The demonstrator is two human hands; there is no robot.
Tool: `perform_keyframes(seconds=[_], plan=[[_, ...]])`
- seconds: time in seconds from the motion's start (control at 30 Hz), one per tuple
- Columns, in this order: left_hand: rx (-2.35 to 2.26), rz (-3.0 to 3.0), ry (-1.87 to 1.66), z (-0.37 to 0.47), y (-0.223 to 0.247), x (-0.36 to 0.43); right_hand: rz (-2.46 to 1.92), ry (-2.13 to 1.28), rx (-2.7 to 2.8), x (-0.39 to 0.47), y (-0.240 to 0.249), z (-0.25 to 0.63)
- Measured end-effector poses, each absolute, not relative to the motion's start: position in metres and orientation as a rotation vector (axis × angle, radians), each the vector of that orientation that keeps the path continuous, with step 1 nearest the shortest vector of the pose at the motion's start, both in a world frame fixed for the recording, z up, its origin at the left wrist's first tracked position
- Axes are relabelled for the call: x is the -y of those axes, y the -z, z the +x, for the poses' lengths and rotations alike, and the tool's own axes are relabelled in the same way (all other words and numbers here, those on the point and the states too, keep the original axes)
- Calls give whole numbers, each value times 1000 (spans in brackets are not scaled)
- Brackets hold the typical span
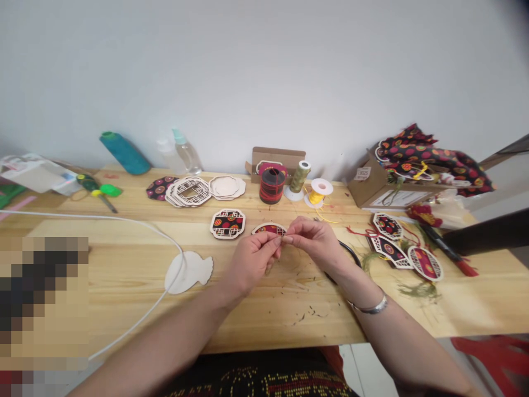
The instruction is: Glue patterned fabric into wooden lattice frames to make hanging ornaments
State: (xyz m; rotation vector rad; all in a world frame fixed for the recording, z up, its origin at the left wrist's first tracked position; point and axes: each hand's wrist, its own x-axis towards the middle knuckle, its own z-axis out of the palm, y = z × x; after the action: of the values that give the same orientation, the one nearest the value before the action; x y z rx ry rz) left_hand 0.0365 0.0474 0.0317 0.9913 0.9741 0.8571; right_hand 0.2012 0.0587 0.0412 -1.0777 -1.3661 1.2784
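Over the middle of the wooden table, my left hand (257, 255) and my right hand (311, 241) meet fingertip to fingertip. Both are pinched closed on something too small to make out. Just behind them lies a patterned ornament (269, 228) with a pale frame, partly covered by my fingers. A framed ornament with dark floral fabric (227, 224) sits to the left of it. Nearer my left forearm is a plain white vase-shaped piece (188, 272). Black-handled scissors (350, 255) are partly hidden behind my right hand and wrist.
Behind stand a red cord spool (271, 186), a yellow cord spool (317, 193) and stacked frames (190, 191). At right are finished ornaments (425, 263) and a cardboard box (372, 184) of fabric. A white cable (144, 220) crosses the left side; a teal thread cone (125, 154) lies behind.
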Motion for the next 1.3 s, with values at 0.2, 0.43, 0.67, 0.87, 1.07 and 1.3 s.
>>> perform_keyframes(seconds=[0.2, 0.43, 0.67, 0.87, 1.07, 1.3], plan=[[-987, 990, -891, 37, -33, -47, -1051, -1160, 1507, -59, -43, 205], [-969, 950, -882, 37, -30, -47, -987, -1053, 1655, -57, -45, 206], [-932, 977, -868, 36, -28, -46, -1038, -950, 1660, -59, -40, 206], [-955, 1007, -856, 37, -32, -46, -1072, -987, 1633, -59, -41, 205], [-979, 999, -835, 38, -32, -47, -1098, -1087, 1582, -60, -41, 205], [-995, 1018, -809, 38, -35, -46, -1053, -1244, 1567, -59, -43, 207]])
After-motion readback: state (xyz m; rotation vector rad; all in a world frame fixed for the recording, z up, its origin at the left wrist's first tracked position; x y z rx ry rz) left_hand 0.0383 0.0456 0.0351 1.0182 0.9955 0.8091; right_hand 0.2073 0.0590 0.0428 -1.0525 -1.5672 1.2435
